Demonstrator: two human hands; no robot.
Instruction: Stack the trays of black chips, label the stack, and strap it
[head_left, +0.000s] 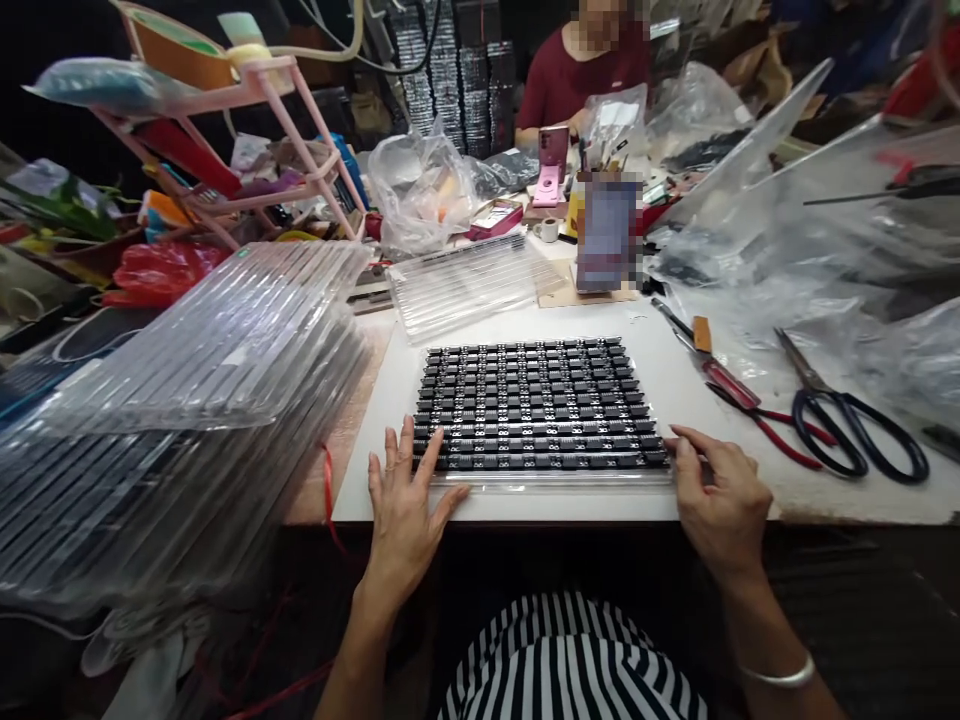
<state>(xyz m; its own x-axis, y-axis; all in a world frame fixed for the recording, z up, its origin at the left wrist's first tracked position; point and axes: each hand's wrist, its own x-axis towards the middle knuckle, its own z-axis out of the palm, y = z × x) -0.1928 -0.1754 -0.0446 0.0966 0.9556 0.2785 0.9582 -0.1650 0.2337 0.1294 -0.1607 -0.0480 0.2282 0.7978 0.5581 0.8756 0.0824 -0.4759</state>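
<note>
A clear plastic tray (pixel 555 483) filled with rows of small black parts (pixel 532 405) lies flat on the white board (pixel 360 490) in front of me. My left hand (pixel 409 500) rests with its fingers spread over the tray's front left corner. At the right front corner, my right hand (pixel 720 485) has its fingers curled together against the tray's edge; whatever may be between the fingertips is hidden.
Stacked clear trays (pixel 217 340) rise at the left, under a pink rack (pixel 247 90). Another clear tray (pixel 465 285) lies behind. Scissors (pixel 832 420) and red-handled pliers (pixel 772 425) are at the right. A phone (pixel 607 235) stands ahead; a person (pixel 585 70) sits across.
</note>
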